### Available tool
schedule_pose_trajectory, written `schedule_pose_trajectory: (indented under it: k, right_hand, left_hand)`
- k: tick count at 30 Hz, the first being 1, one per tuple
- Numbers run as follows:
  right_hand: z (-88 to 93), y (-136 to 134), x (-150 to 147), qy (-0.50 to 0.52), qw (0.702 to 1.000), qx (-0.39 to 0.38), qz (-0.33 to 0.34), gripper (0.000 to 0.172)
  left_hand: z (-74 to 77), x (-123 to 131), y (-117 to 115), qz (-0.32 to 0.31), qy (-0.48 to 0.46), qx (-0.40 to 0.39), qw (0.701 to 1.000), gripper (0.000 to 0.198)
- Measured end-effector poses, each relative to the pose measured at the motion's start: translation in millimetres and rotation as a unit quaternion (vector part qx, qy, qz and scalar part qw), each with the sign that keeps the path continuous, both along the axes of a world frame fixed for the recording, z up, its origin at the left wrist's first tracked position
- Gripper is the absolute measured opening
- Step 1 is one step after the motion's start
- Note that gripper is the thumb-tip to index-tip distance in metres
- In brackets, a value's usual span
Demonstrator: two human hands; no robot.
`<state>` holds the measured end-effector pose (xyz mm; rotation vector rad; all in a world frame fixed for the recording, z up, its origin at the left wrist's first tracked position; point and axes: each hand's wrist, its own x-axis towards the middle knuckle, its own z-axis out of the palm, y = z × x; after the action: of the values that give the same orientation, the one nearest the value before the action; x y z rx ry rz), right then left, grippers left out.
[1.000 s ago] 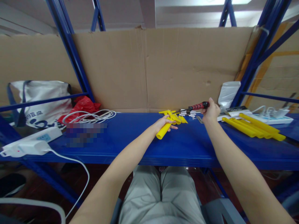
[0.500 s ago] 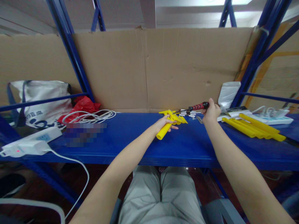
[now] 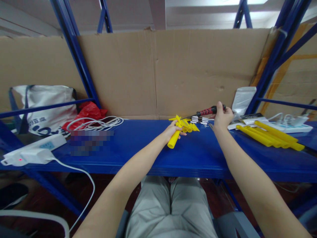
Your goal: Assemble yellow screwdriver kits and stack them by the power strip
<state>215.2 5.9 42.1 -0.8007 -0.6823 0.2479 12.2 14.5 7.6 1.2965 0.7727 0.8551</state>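
My left hand (image 3: 171, 131) is closed around a yellow tube (image 3: 174, 140), whose open end points toward me. A yellow fitting with short arms sits at the tube's far end. In my right hand (image 3: 223, 117) is a screwdriver (image 3: 206, 111) with a red and black handle, gripped near the handle's end. Its shaft runs left to the yellow fitting; whether the tip touches a screw is too small to tell. Several short yellow pieces (image 3: 190, 127) lie just behind my left hand. White and black packets (image 3: 199, 120) lie beneath the screwdriver.
Several yellow tubes (image 3: 269, 135) lie at the right, before a white power strip (image 3: 292, 127). A silvery pouch (image 3: 244, 100) leans behind them. On the left are a white cable coil (image 3: 99, 123), a red plastic bag (image 3: 89, 112), a cloth bag (image 3: 49, 109) and another power strip (image 3: 37, 148).
My right hand has turned and shifted slightly, and the screwdriver handle has moved a little left. The yellow tube in my left hand is tilted slightly more upright.
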Motion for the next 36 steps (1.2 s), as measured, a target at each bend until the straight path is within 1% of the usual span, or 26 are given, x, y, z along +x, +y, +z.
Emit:
schedule_pose_trajectory:
  k: [5, 10, 13, 17, 20, 24, 26, 29, 33, 36]
  right_hand:
    - [-2.5, 5, 1, 0.008, 0.999, 0.013, 0.032, 0.038]
    - [-2.2, 6, 0, 0.041, 0.999, 0.002, 0.030, 0.039]
    - [-1.4, 4, -2, 0.060, 0.998, -0.010, 0.029, 0.039]
    - [-0.5, 2, -7, 0.075, 0.996, -0.022, 0.053, 0.040]
    - [0.9, 0, -11, 0.102, 0.991, -0.040, 0.071, 0.037]
    - [2.7, -5, -19, 0.136, 0.985, -0.057, 0.089, 0.030]
    - [3.2, -7, -21, 0.142, 0.982, -0.066, 0.103, 0.029]
    - [4.3, -10, -22, 0.146, 0.977, -0.080, 0.133, 0.031]
    - [5.9, -12, -16, 0.156, 0.967, -0.099, 0.177, 0.032]
    - [5.7, -10, -9, 0.149, 0.962, -0.096, 0.208, 0.033]
  left_hand:
    - [6.0, 1, -8, 0.046, -0.004, -0.003, 0.999, 0.076]
    - [7.7, 1, -10, 0.055, -0.003, 0.006, 0.998, 0.074]
    - [7.2, 2, -11, 0.063, 0.012, 0.008, 0.998, 0.074]
    - [4.5, 2, -10, 0.074, 0.017, 0.019, 0.997, 0.077]
    - [2.4, 1, -8, 0.079, 0.009, 0.028, 0.996, 0.078]
    - [1.4, 1, -7, 0.094, 0.014, 0.020, 0.995, 0.076]
    - [1.6, 1, -6, 0.101, 0.016, 0.014, 0.995, 0.075]
    - [2.0, 0, -6, 0.112, 0.017, 0.010, 0.993, 0.074]
    - [1.4, 0, -6, 0.116, 0.020, 0.015, 0.993, 0.073]
    - [0.9, 0, -6, 0.118, 0.020, 0.018, 0.993, 0.073]
